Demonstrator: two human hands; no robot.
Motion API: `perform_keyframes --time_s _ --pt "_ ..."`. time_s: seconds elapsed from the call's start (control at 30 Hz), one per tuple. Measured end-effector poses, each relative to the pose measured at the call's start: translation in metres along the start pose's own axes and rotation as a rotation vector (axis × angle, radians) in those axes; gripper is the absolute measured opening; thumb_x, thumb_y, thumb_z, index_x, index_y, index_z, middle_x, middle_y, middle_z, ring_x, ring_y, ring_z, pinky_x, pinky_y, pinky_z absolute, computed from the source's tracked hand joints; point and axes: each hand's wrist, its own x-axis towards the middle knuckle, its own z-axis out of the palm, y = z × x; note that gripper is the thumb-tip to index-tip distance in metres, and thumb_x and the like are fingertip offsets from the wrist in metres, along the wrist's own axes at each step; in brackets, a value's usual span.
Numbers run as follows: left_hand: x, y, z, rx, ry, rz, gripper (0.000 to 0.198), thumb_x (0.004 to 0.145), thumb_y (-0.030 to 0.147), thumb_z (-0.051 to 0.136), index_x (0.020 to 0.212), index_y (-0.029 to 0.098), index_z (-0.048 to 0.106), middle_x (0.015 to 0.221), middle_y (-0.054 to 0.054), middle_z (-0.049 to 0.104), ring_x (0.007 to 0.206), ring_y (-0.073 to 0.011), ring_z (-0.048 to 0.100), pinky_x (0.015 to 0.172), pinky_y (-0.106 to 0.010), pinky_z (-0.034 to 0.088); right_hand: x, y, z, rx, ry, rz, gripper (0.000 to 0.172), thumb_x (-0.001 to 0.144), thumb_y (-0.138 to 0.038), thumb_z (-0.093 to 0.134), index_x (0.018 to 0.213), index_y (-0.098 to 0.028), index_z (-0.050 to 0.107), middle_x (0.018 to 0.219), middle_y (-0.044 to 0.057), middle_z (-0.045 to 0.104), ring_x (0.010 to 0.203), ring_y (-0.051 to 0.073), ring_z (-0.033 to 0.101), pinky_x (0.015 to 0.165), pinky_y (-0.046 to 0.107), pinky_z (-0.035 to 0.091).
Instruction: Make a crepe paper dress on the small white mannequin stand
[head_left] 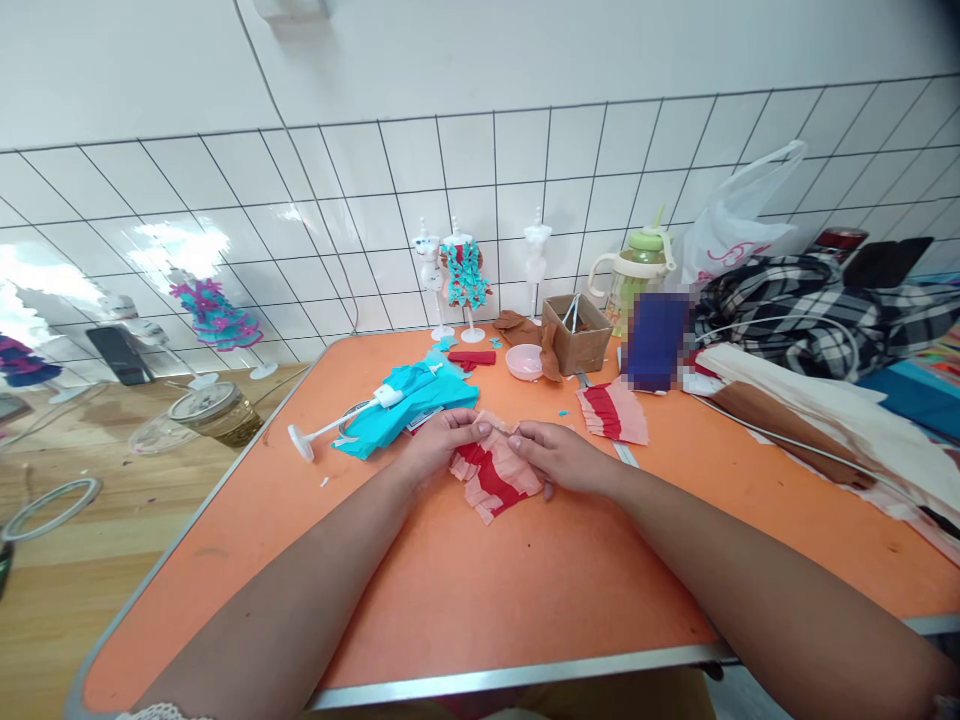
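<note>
Between my two hands is a gathered piece of pink and red crepe paper [499, 482], its lower edge spreading just above or on the orange table [480, 600]. My left hand [444, 442] pinches its upper left edge between thumb and fingers. On the other side my right hand [559, 455] grips the upper right edge, fingertips close to the left ones. Another pleated pink and red piece [613, 411] lies to the right. Left of my hands, a white mannequin stand [337, 425] rests on its side across bright blue crepe paper [409, 405].
Behind stand a small mannequin in a blue-flowered dress [466, 275], a pink bowl [524, 362], a cardboard box [577, 335] and a green-lidded jug [645, 262]. Paper strips [810, 430] and a checked cloth [780, 310] lie at right. At left is a glass jar [217, 410].
</note>
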Motion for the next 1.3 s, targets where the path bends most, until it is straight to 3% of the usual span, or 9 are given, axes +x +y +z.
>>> perform_keyframes --time_s 0.43,0.67,0.87,1.07,1.3 --pt "-0.0015 -0.0009 0.0040 -0.021 0.027 -0.031 0.031 0.062 0.031 0.085 0.080 0.012 0.067 0.070 -0.004 0.071 0.059 -0.0141 0.067 0.054 -0.022 0.051 0.0009 -0.0001 -0.0004 -0.035 -0.014 -0.016 0.037 0.093 -0.056 0.039 0.082 -0.021 0.049 0.060 -0.004 0.053 0.045 0.013 0.057 0.037 0.022 0.046" --pt "-0.0004 -0.0007 0.0008 -0.014 0.036 -0.045 0.030 0.065 0.032 0.083 0.082 0.011 0.068 0.070 -0.005 0.072 0.059 -0.0152 0.067 0.055 -0.023 0.051 0.0005 0.0002 -0.0030 0.006 -0.014 0.014 0.039 0.090 -0.059 0.043 0.086 -0.021 0.053 0.063 -0.003 0.049 0.052 0.012 0.054 0.040 0.024 0.052" --pt "-0.0006 -0.0012 -0.0009 0.022 -0.003 -0.059 0.031 0.065 0.033 0.083 0.085 0.012 0.071 0.073 -0.006 0.072 0.062 -0.0165 0.067 0.058 -0.025 0.050 0.0004 0.0005 -0.0019 -0.013 -0.021 0.005 0.041 0.090 -0.060 0.042 0.088 -0.021 0.055 0.066 -0.002 0.049 0.052 0.012 0.055 0.040 0.024 0.052" --pt "0.0008 -0.0038 -0.0022 0.177 -0.059 -0.026 0.027 0.067 0.038 0.080 0.073 0.013 0.072 0.068 -0.003 0.069 0.057 -0.0116 0.060 0.056 -0.022 0.043 0.0010 0.0041 -0.0023 -0.049 -0.020 -0.021 0.042 0.090 -0.061 0.042 0.087 -0.021 0.054 0.069 -0.002 0.048 0.058 0.014 0.059 0.040 0.023 0.052" --pt "0.0000 -0.0024 -0.0013 0.178 -0.051 -0.031 0.032 0.067 0.044 0.079 0.072 0.014 0.070 0.066 -0.003 0.069 0.054 -0.0121 0.060 0.053 -0.023 0.043 0.0013 0.0020 -0.0021 -0.050 -0.014 -0.011 0.040 0.092 -0.058 0.040 0.085 -0.021 0.052 0.064 -0.003 0.046 0.050 0.013 0.057 0.038 0.024 0.051"
